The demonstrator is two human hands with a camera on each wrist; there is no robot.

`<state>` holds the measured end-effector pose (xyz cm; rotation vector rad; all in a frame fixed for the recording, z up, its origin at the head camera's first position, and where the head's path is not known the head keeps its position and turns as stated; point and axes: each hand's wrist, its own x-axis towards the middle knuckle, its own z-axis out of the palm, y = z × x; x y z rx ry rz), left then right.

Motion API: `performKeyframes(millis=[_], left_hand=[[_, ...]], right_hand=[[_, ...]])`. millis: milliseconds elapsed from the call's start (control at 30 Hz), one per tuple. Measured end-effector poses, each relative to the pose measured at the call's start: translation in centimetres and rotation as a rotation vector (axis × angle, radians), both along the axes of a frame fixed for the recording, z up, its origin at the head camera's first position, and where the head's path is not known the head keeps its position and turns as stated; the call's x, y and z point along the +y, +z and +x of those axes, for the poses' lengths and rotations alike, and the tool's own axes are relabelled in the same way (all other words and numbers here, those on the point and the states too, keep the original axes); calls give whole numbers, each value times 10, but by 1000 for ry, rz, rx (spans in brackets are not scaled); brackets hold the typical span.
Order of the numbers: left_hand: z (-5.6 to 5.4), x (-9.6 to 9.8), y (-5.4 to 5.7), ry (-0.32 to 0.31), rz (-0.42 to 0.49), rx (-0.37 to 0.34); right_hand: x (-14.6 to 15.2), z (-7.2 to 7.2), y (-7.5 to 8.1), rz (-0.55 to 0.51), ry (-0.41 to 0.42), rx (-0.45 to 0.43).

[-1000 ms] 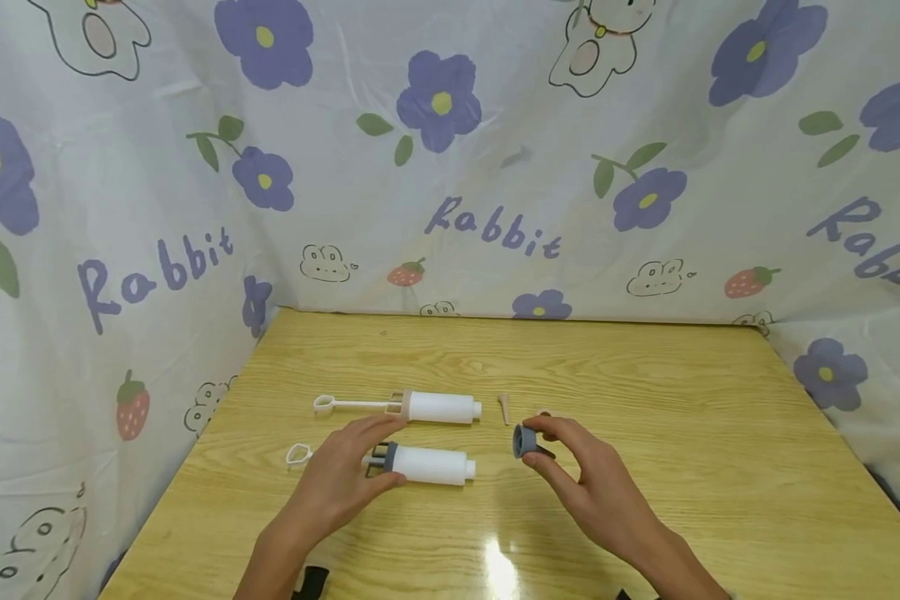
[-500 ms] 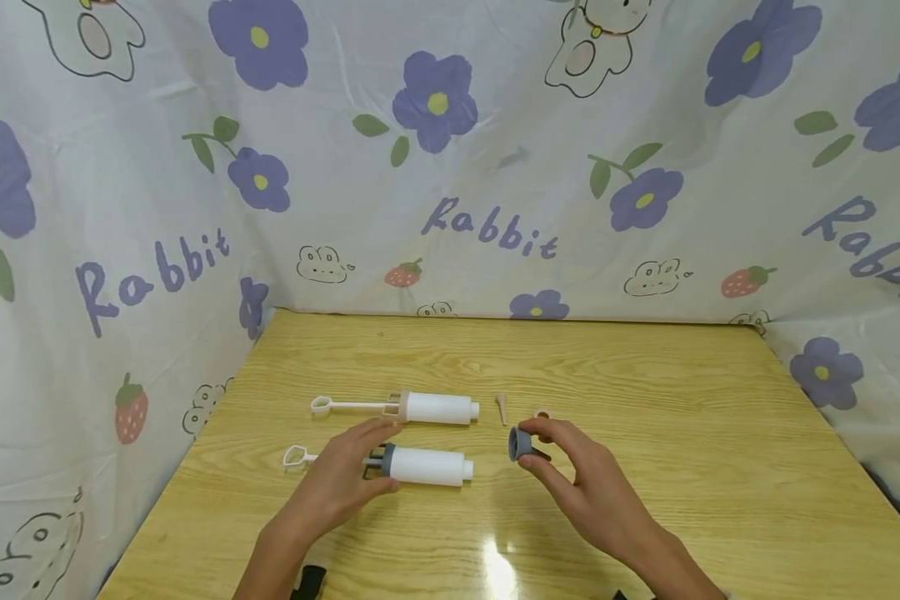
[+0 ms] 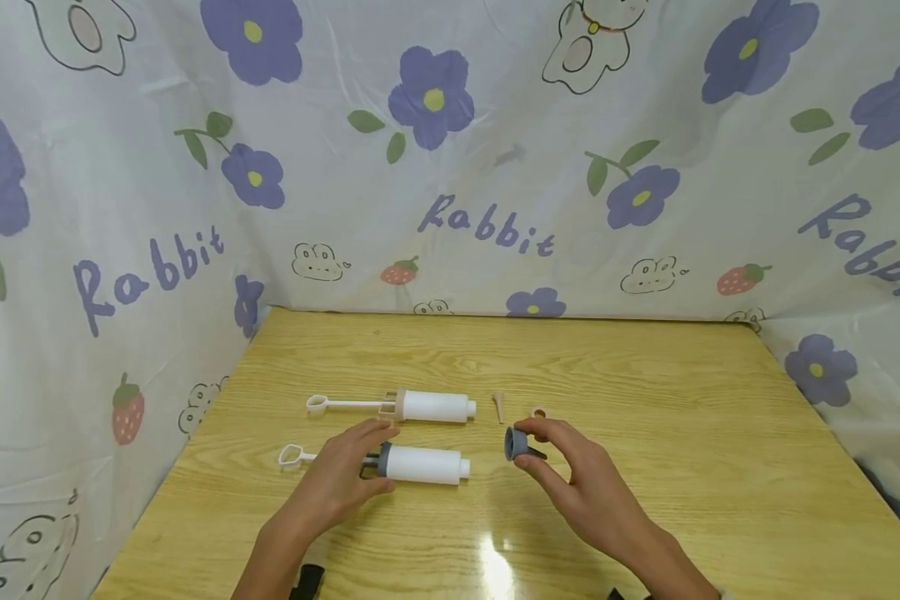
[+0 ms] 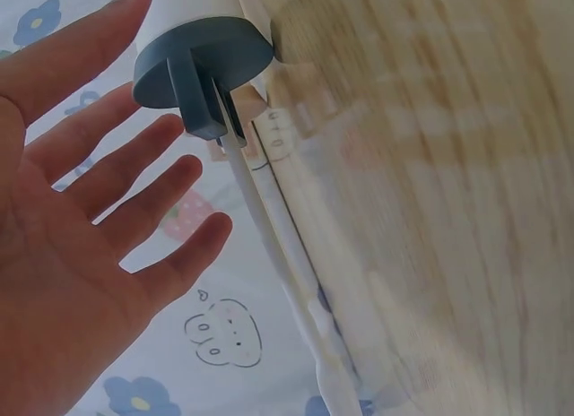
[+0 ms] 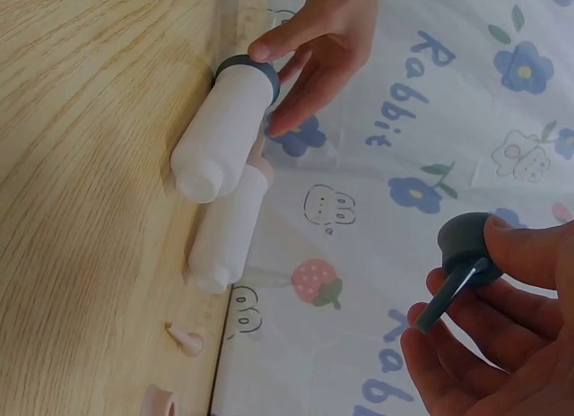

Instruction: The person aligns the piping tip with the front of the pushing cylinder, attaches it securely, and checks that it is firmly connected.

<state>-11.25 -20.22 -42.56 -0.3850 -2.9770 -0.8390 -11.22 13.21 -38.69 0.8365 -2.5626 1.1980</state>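
Note:
A white syringe-like tube [image 3: 423, 464] with a dark grey collar lies on the table, its white plunger rod ending in a loop handle [image 3: 291, 454]. My left hand [image 3: 337, 475] is spread around the collar end, thumb near the collar. The left wrist view shows its fingers [image 4: 170, 201] apart and loosely extended beside the rod. My right hand [image 3: 588, 475] pinches a dark grey ring-shaped cap [image 5: 466, 241] between thumb and fingers, raised over the table. A narrow grey piece [image 5: 444, 299] juts from beside the cap across the fingers.
Behind lies a second white tube [image 3: 435, 406] with a beige collar and looped rod. To its right are a small beige nozzle [image 3: 498, 406] and a beige ring [image 3: 539, 412]. A printed cloth [image 3: 480, 275] hangs behind the wooden table [image 3: 645, 375].
The head view has shifted slightly, carrying the scene a little leftward. The beige ring shows more fully beyond the right hand. Both hands keep nearly the same pose.

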Motion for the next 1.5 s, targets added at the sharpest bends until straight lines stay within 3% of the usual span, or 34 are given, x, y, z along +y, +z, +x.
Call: performKeyframes(millis=[600, 900, 1000, 1267, 1367, 1500], left_hand=[[7, 11, -14, 56, -43, 16], [32, 1, -9, 167, 0, -68], [40, 0, -3, 158, 1, -10], [43, 8, 16, 38, 30, 296], [43, 13, 21, 12, 62, 330], [43, 19, 28, -12, 118, 317]], right_hand=[[6, 5, -5, -4, -9, -39], [1, 9, -13, -31, 34, -36], [1, 11, -14, -42, 36, -45], [10, 12, -10, -35, -25, -54], [14, 10, -8, -28, -42, -55], [22, 9, -5, -22, -55, -35]])
